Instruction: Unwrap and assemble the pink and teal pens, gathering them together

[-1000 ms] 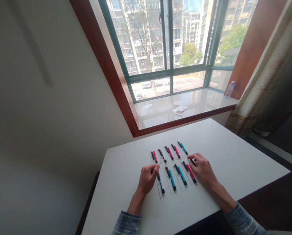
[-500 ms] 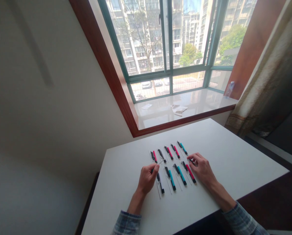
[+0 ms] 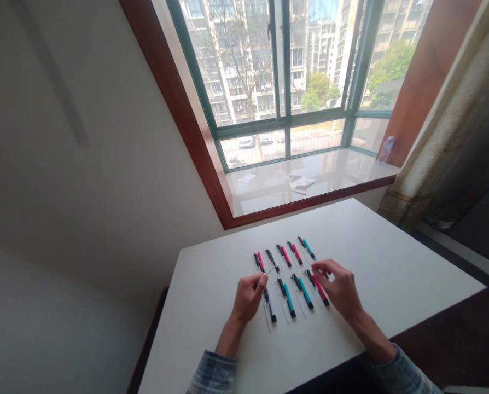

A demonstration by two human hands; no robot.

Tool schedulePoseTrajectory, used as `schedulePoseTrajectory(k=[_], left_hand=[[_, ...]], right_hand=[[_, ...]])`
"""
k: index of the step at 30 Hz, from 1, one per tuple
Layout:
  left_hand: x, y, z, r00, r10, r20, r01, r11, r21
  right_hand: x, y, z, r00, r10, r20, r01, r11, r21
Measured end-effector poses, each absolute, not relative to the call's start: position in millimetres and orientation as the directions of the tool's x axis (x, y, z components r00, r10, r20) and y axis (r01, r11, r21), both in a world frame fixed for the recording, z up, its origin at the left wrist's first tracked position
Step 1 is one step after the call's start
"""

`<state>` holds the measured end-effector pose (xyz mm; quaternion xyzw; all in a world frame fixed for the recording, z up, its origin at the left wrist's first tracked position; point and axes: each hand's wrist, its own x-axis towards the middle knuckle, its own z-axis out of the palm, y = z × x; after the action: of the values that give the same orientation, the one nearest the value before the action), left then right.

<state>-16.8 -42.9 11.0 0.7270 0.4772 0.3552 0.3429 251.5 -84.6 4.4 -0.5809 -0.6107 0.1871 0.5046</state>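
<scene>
Disassembled pens lie in two rows on the white table. My left hand (image 3: 248,298), at the left end of the near row, is closed on a dark pen part with a thin pale rod (image 3: 271,270) sticking out to the right. My right hand (image 3: 338,287) hovers at the right end, thumb and forefinger brought together; anything between them is too small to make out. A small black piece (image 3: 327,276) shows partly behind its fingers. Closest to that hand is a pink barrel (image 3: 320,290) with a black end. Teal barrels (image 3: 305,294) and black clip parts (image 3: 296,282) lie alongside.
Thin white refills (image 3: 299,300) lie among the pen parts. The table (image 3: 211,306) stands against a window sill (image 3: 261,201), which holds a crumpled white cloth (image 3: 301,183) and a clear bottle (image 3: 386,150). A curtain (image 3: 425,148) hangs at the right.
My right hand has lifted slightly, its fingertips moving a little left, away from the small black piece. My left hand keeps its grip, nearly still.
</scene>
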Motion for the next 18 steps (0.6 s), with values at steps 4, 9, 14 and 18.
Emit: schedulePoseTrajectory(k=[4, 9, 14, 18], left_hand=[[-17, -45, 13, 0.340, 0.923, 0.179, 0.428, -0.321, 0.845], [-16, -48, 17, 0.386, 0.904, 0.186, 0.446, -0.359, 0.820], [-16, -49, 18, 0.395, 0.901, 0.179, 0.481, -0.368, 0.796], [-16, -49, 18, 0.410, 0.894, 0.182, 0.497, -0.386, 0.777]], right_hand=[[211, -98, 19, 0.089, 0.972, 0.218, 0.243, 0.191, -0.951], [173, -97, 21, -0.101, 0.991, 0.092, -0.163, 0.075, -0.984], [165, -90, 19, -0.070, 0.994, 0.080, -0.265, 0.059, -0.962], [164, -90, 20, -0.068, 0.995, 0.077, -0.253, 0.057, -0.966]])
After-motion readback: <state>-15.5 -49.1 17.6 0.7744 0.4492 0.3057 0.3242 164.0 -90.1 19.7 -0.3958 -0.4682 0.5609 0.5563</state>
